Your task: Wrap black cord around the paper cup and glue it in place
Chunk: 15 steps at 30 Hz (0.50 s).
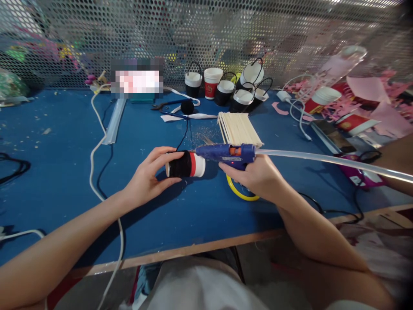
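My left hand (151, 174) grips a paper cup (197, 165) lying on its side, fingers over the top and thumb below. Black yarn covers much of the cup, leaving a red band and a white rim end bare. A black strand runs from it to a small black yarn ball (187, 107). In my right hand (258, 174) is a blue hot glue gun (226, 155), its nozzle at the cup's upper side; I cannot tell whether it touches. A long clear glue stick (322, 161) sticks out of its back. Under that hand shows a yellow ring handle (240, 194).
Several black-wrapped cups with loop handles (225, 92) stand at the back beside a red-and-white cup (213, 82). A bundle of wooden sticks (240, 129) lies behind the glue gun. Clear glue sticks (115, 122) and a white cable (93, 163) are left. Pink scraps (361, 94) crowd the right.
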### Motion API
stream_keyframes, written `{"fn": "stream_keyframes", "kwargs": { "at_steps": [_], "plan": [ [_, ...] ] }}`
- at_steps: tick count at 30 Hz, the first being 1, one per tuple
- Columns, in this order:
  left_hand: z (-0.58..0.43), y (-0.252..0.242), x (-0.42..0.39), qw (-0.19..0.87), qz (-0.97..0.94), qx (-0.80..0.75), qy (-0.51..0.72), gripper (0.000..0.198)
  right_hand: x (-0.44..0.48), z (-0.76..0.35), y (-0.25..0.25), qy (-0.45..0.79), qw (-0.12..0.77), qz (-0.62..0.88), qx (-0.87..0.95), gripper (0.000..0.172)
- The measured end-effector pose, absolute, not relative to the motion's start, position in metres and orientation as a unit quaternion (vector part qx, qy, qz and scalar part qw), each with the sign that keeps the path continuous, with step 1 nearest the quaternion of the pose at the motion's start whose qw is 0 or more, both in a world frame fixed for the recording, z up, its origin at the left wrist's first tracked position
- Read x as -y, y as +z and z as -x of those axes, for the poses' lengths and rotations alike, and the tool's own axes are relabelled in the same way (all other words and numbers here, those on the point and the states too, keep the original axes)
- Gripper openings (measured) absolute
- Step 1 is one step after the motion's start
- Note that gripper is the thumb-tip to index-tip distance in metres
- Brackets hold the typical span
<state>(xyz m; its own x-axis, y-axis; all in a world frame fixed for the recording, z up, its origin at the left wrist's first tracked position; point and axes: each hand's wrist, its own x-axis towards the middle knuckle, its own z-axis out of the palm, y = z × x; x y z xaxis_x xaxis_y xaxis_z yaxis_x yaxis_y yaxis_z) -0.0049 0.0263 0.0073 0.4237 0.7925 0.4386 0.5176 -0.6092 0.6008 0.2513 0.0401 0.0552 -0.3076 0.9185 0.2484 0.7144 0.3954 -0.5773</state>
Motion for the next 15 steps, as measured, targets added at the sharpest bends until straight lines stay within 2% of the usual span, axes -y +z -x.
{"fn": "stream_keyframes", "kwargs": {
  "at_steps": [5,10,15],
  "plan": [
    [0.0046,0.0021,-0.0292,0.309,-0.751,-0.424,0.401,0.053,-0.0346,-0.2514,0.0583,0.167,0.258,0.537,0.786,0.02],
    [0.0043,0.0017,-0.0313,0.345,-0.718,-0.447,0.406,0.054,-0.0327,-0.2535,0.0566,0.136,0.233,0.513,0.815,0.02],
    [0.0034,0.0045,-0.032,0.382,-0.686,-0.461,0.415,0.055,-0.0332,-0.2599,0.0559,0.079,0.178,0.477,0.857,0.028]
  ]
}}
